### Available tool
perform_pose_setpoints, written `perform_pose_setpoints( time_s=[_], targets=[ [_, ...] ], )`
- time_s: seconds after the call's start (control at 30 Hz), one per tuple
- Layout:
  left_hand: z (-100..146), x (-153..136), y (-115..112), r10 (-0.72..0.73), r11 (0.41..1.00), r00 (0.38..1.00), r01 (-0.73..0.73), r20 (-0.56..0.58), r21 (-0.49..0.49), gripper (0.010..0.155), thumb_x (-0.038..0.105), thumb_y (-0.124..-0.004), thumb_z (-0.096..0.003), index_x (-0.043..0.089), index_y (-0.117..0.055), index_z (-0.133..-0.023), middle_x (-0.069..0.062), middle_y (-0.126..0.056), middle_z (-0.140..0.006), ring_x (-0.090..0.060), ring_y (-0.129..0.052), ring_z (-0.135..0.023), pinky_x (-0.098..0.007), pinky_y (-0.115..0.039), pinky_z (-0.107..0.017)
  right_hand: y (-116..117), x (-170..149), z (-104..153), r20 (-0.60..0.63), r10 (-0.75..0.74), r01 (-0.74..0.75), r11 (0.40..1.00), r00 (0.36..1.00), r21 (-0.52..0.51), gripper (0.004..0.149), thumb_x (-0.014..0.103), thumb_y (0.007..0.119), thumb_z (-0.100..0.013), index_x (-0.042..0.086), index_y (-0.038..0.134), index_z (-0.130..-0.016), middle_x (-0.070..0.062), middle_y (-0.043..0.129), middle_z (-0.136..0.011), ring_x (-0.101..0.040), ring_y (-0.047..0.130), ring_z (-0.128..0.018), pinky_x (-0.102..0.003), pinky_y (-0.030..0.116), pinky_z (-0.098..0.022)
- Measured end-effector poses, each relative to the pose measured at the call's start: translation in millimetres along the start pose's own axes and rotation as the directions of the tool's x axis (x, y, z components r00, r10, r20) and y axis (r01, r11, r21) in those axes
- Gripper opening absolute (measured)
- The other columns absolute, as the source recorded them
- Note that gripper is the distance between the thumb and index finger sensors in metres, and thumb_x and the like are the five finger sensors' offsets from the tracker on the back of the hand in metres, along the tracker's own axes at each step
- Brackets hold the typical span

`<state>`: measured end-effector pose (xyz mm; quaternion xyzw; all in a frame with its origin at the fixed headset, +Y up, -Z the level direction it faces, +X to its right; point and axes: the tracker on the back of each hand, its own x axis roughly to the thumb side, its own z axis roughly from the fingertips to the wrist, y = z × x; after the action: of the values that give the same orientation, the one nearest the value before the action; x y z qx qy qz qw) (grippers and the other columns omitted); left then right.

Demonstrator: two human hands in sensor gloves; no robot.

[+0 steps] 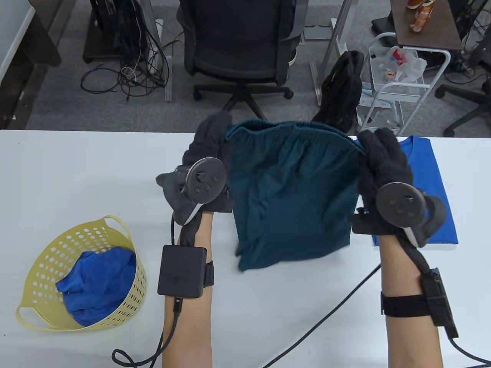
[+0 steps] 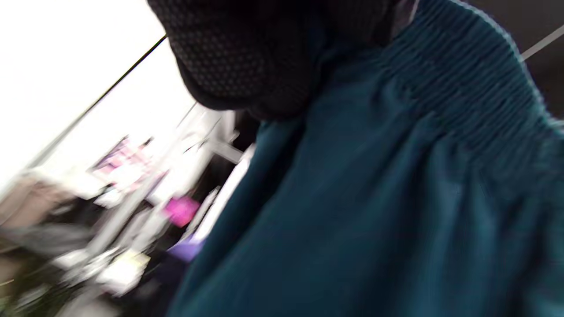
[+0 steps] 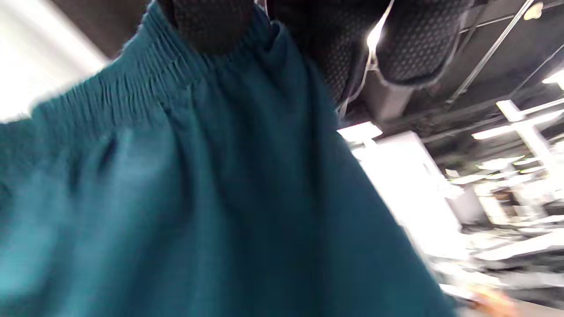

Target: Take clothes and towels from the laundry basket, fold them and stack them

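your fingers (image 3: 211, 26) on both sides are curled tight over the elastic waistband of the teal shorts (image 1: 291, 191): your left hand (image 1: 209, 153) pinches one end, your right hand (image 1: 383, 161) the other, holding the garment up so it hangs above the tabletop (image 1: 76, 172). only the table view shows the yellow laundry basket (image 1: 38, 268) with a blue towel (image 1: 99, 283) inside at your left, and the folded blue shirt (image 1: 433, 172) behind your right hand. both wrist views, blurred, show only gathered waistband and glove.

White table (image 1: 76, 172), yellow laundry basket (image 1: 38, 268), folded blue shirt (image 1: 433, 180), black cables (image 1: 330, 314)
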<state>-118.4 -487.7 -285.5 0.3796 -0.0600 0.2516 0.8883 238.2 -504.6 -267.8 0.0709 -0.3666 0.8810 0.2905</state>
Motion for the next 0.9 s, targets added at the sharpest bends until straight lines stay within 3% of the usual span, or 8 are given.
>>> perform_pose_setpoints(
  time_s=[0.17, 0.3, 0.4, 0.53, 0.67, 0.73, 0.8, 0.9],
  targets=[
    [41, -4, 27, 0.057, 0.992, 0.972, -0.082, 0.230, 0.100, 0.051, 0.041, -0.071, -0.0568, 0.042, -0.058, -0.106, -0.001, -0.070, -0.115, -0.021, -0.090, -0.094, -0.036, -0.086, -0.066, -20, -23, 22, 0.104, -0.256, 0.249, 0.966, 0.961, 0.074, 0.048, 0.030, 0.068, -0.059, 0.036, 0.062, -0.106, -0.010, 0.050, -0.120, -0.040, 0.055, -0.108, -0.074, 0.048, -0.074],
    [119, -23, -18, -0.115, 0.978, 0.966, 0.151, 0.230, -0.145, 0.051, 0.042, -0.072, -0.0591, 0.036, -0.060, -0.109, -0.005, -0.066, -0.120, -0.032, -0.082, -0.102, -0.052, -0.077, -0.072, 21, -68, 79, 0.031, -0.137, 0.122, 0.952, 0.990, 0.282, 0.048, 0.029, 0.072, -0.059, 0.031, 0.066, -0.107, -0.014, 0.046, -0.122, -0.047, 0.048, -0.110, -0.078, 0.044, -0.073],
    [174, -44, -69, -0.381, 0.750, 0.870, 0.489, 0.313, -0.447, 0.053, 0.046, -0.072, -0.0584, 0.038, -0.062, -0.109, -0.005, -0.066, -0.122, -0.040, -0.071, -0.110, -0.062, -0.070, -0.074, 61, -98, 128, -0.029, 0.036, -0.015, 0.849, 0.999, 0.528, 0.048, 0.029, 0.075, -0.058, 0.030, 0.069, -0.106, -0.018, 0.048, -0.122, -0.052, 0.045, -0.108, -0.079, 0.046, -0.071],
    [231, -69, -110, -0.385, 0.484, 0.798, 0.603, 0.464, -0.634, 0.053, 0.046, -0.072, -0.0563, 0.039, -0.061, -0.108, -0.002, -0.071, -0.120, -0.035, -0.074, -0.110, -0.060, -0.070, -0.075, 99, -110, 186, -0.030, 0.116, -0.050, 0.627, 0.993, 0.778, 0.048, 0.027, 0.075, -0.058, 0.025, 0.071, -0.106, -0.019, 0.059, -0.117, -0.048, 0.057, -0.105, -0.074, 0.053, -0.070],
    [259, -88, -112, -0.253, 0.380, 0.892, 0.447, 0.374, -0.810, 0.053, 0.044, -0.073, -0.0563, 0.036, -0.064, -0.107, 0.000, -0.081, -0.114, -0.034, -0.083, -0.105, -0.059, -0.072, -0.074, 111, -107, 224, -0.009, 0.159, -0.065, 0.451, 0.987, 0.890, 0.047, 0.027, 0.074, -0.059, 0.021, 0.072, -0.106, -0.020, 0.067, -0.114, -0.046, 0.066, -0.101, -0.069, 0.057, -0.071],
    [264, -93, -106, -0.219, 0.351, 0.918, 0.390, 0.330, -0.851, 0.054, 0.045, -0.073, -0.0569, 0.035, -0.061, -0.109, 0.000, -0.074, -0.117, -0.033, -0.076, -0.109, -0.061, -0.070, -0.075, 108, -105, 230, 0.014, 0.167, -0.086, 0.431, 0.986, 0.898, 0.050, 0.029, 0.072, -0.061, 0.018, 0.068, -0.109, -0.018, 0.061, -0.117, -0.044, 0.059, -0.105, -0.071, 0.056, -0.071],
    [264, -94, -100, -0.190, 0.344, 0.932, 0.357, 0.308, -0.868, 0.054, 0.046, -0.074, -0.0563, 0.034, -0.064, -0.108, -0.001, -0.076, -0.116, -0.034, -0.077, -0.108, -0.062, -0.070, -0.074, 105, -103, 230, 0.008, 0.159, -0.072, 0.402, 0.987, 0.913, 0.054, 0.038, 0.073, -0.060, 0.015, 0.070, -0.109, -0.018, 0.063, -0.116, -0.045, 0.060, -0.105, -0.072, 0.057, -0.070],
    [262, -93, -98, -0.175, 0.221, 0.933, 0.348, 0.314, -0.911, 0.063, 0.057, -0.072, -0.0543, 0.034, -0.061, -0.112, -0.002, -0.066, -0.121, -0.034, -0.068, -0.112, -0.063, -0.067, -0.076, 103, -95, 232, -0.012, 0.175, -0.047, 0.328, 0.985, 0.943, 0.069, 0.055, 0.062, -0.058, 0.008, 0.072, -0.108, -0.020, 0.057, -0.119, -0.048, 0.053, -0.107, -0.074, 0.054, -0.070]
  ],
)
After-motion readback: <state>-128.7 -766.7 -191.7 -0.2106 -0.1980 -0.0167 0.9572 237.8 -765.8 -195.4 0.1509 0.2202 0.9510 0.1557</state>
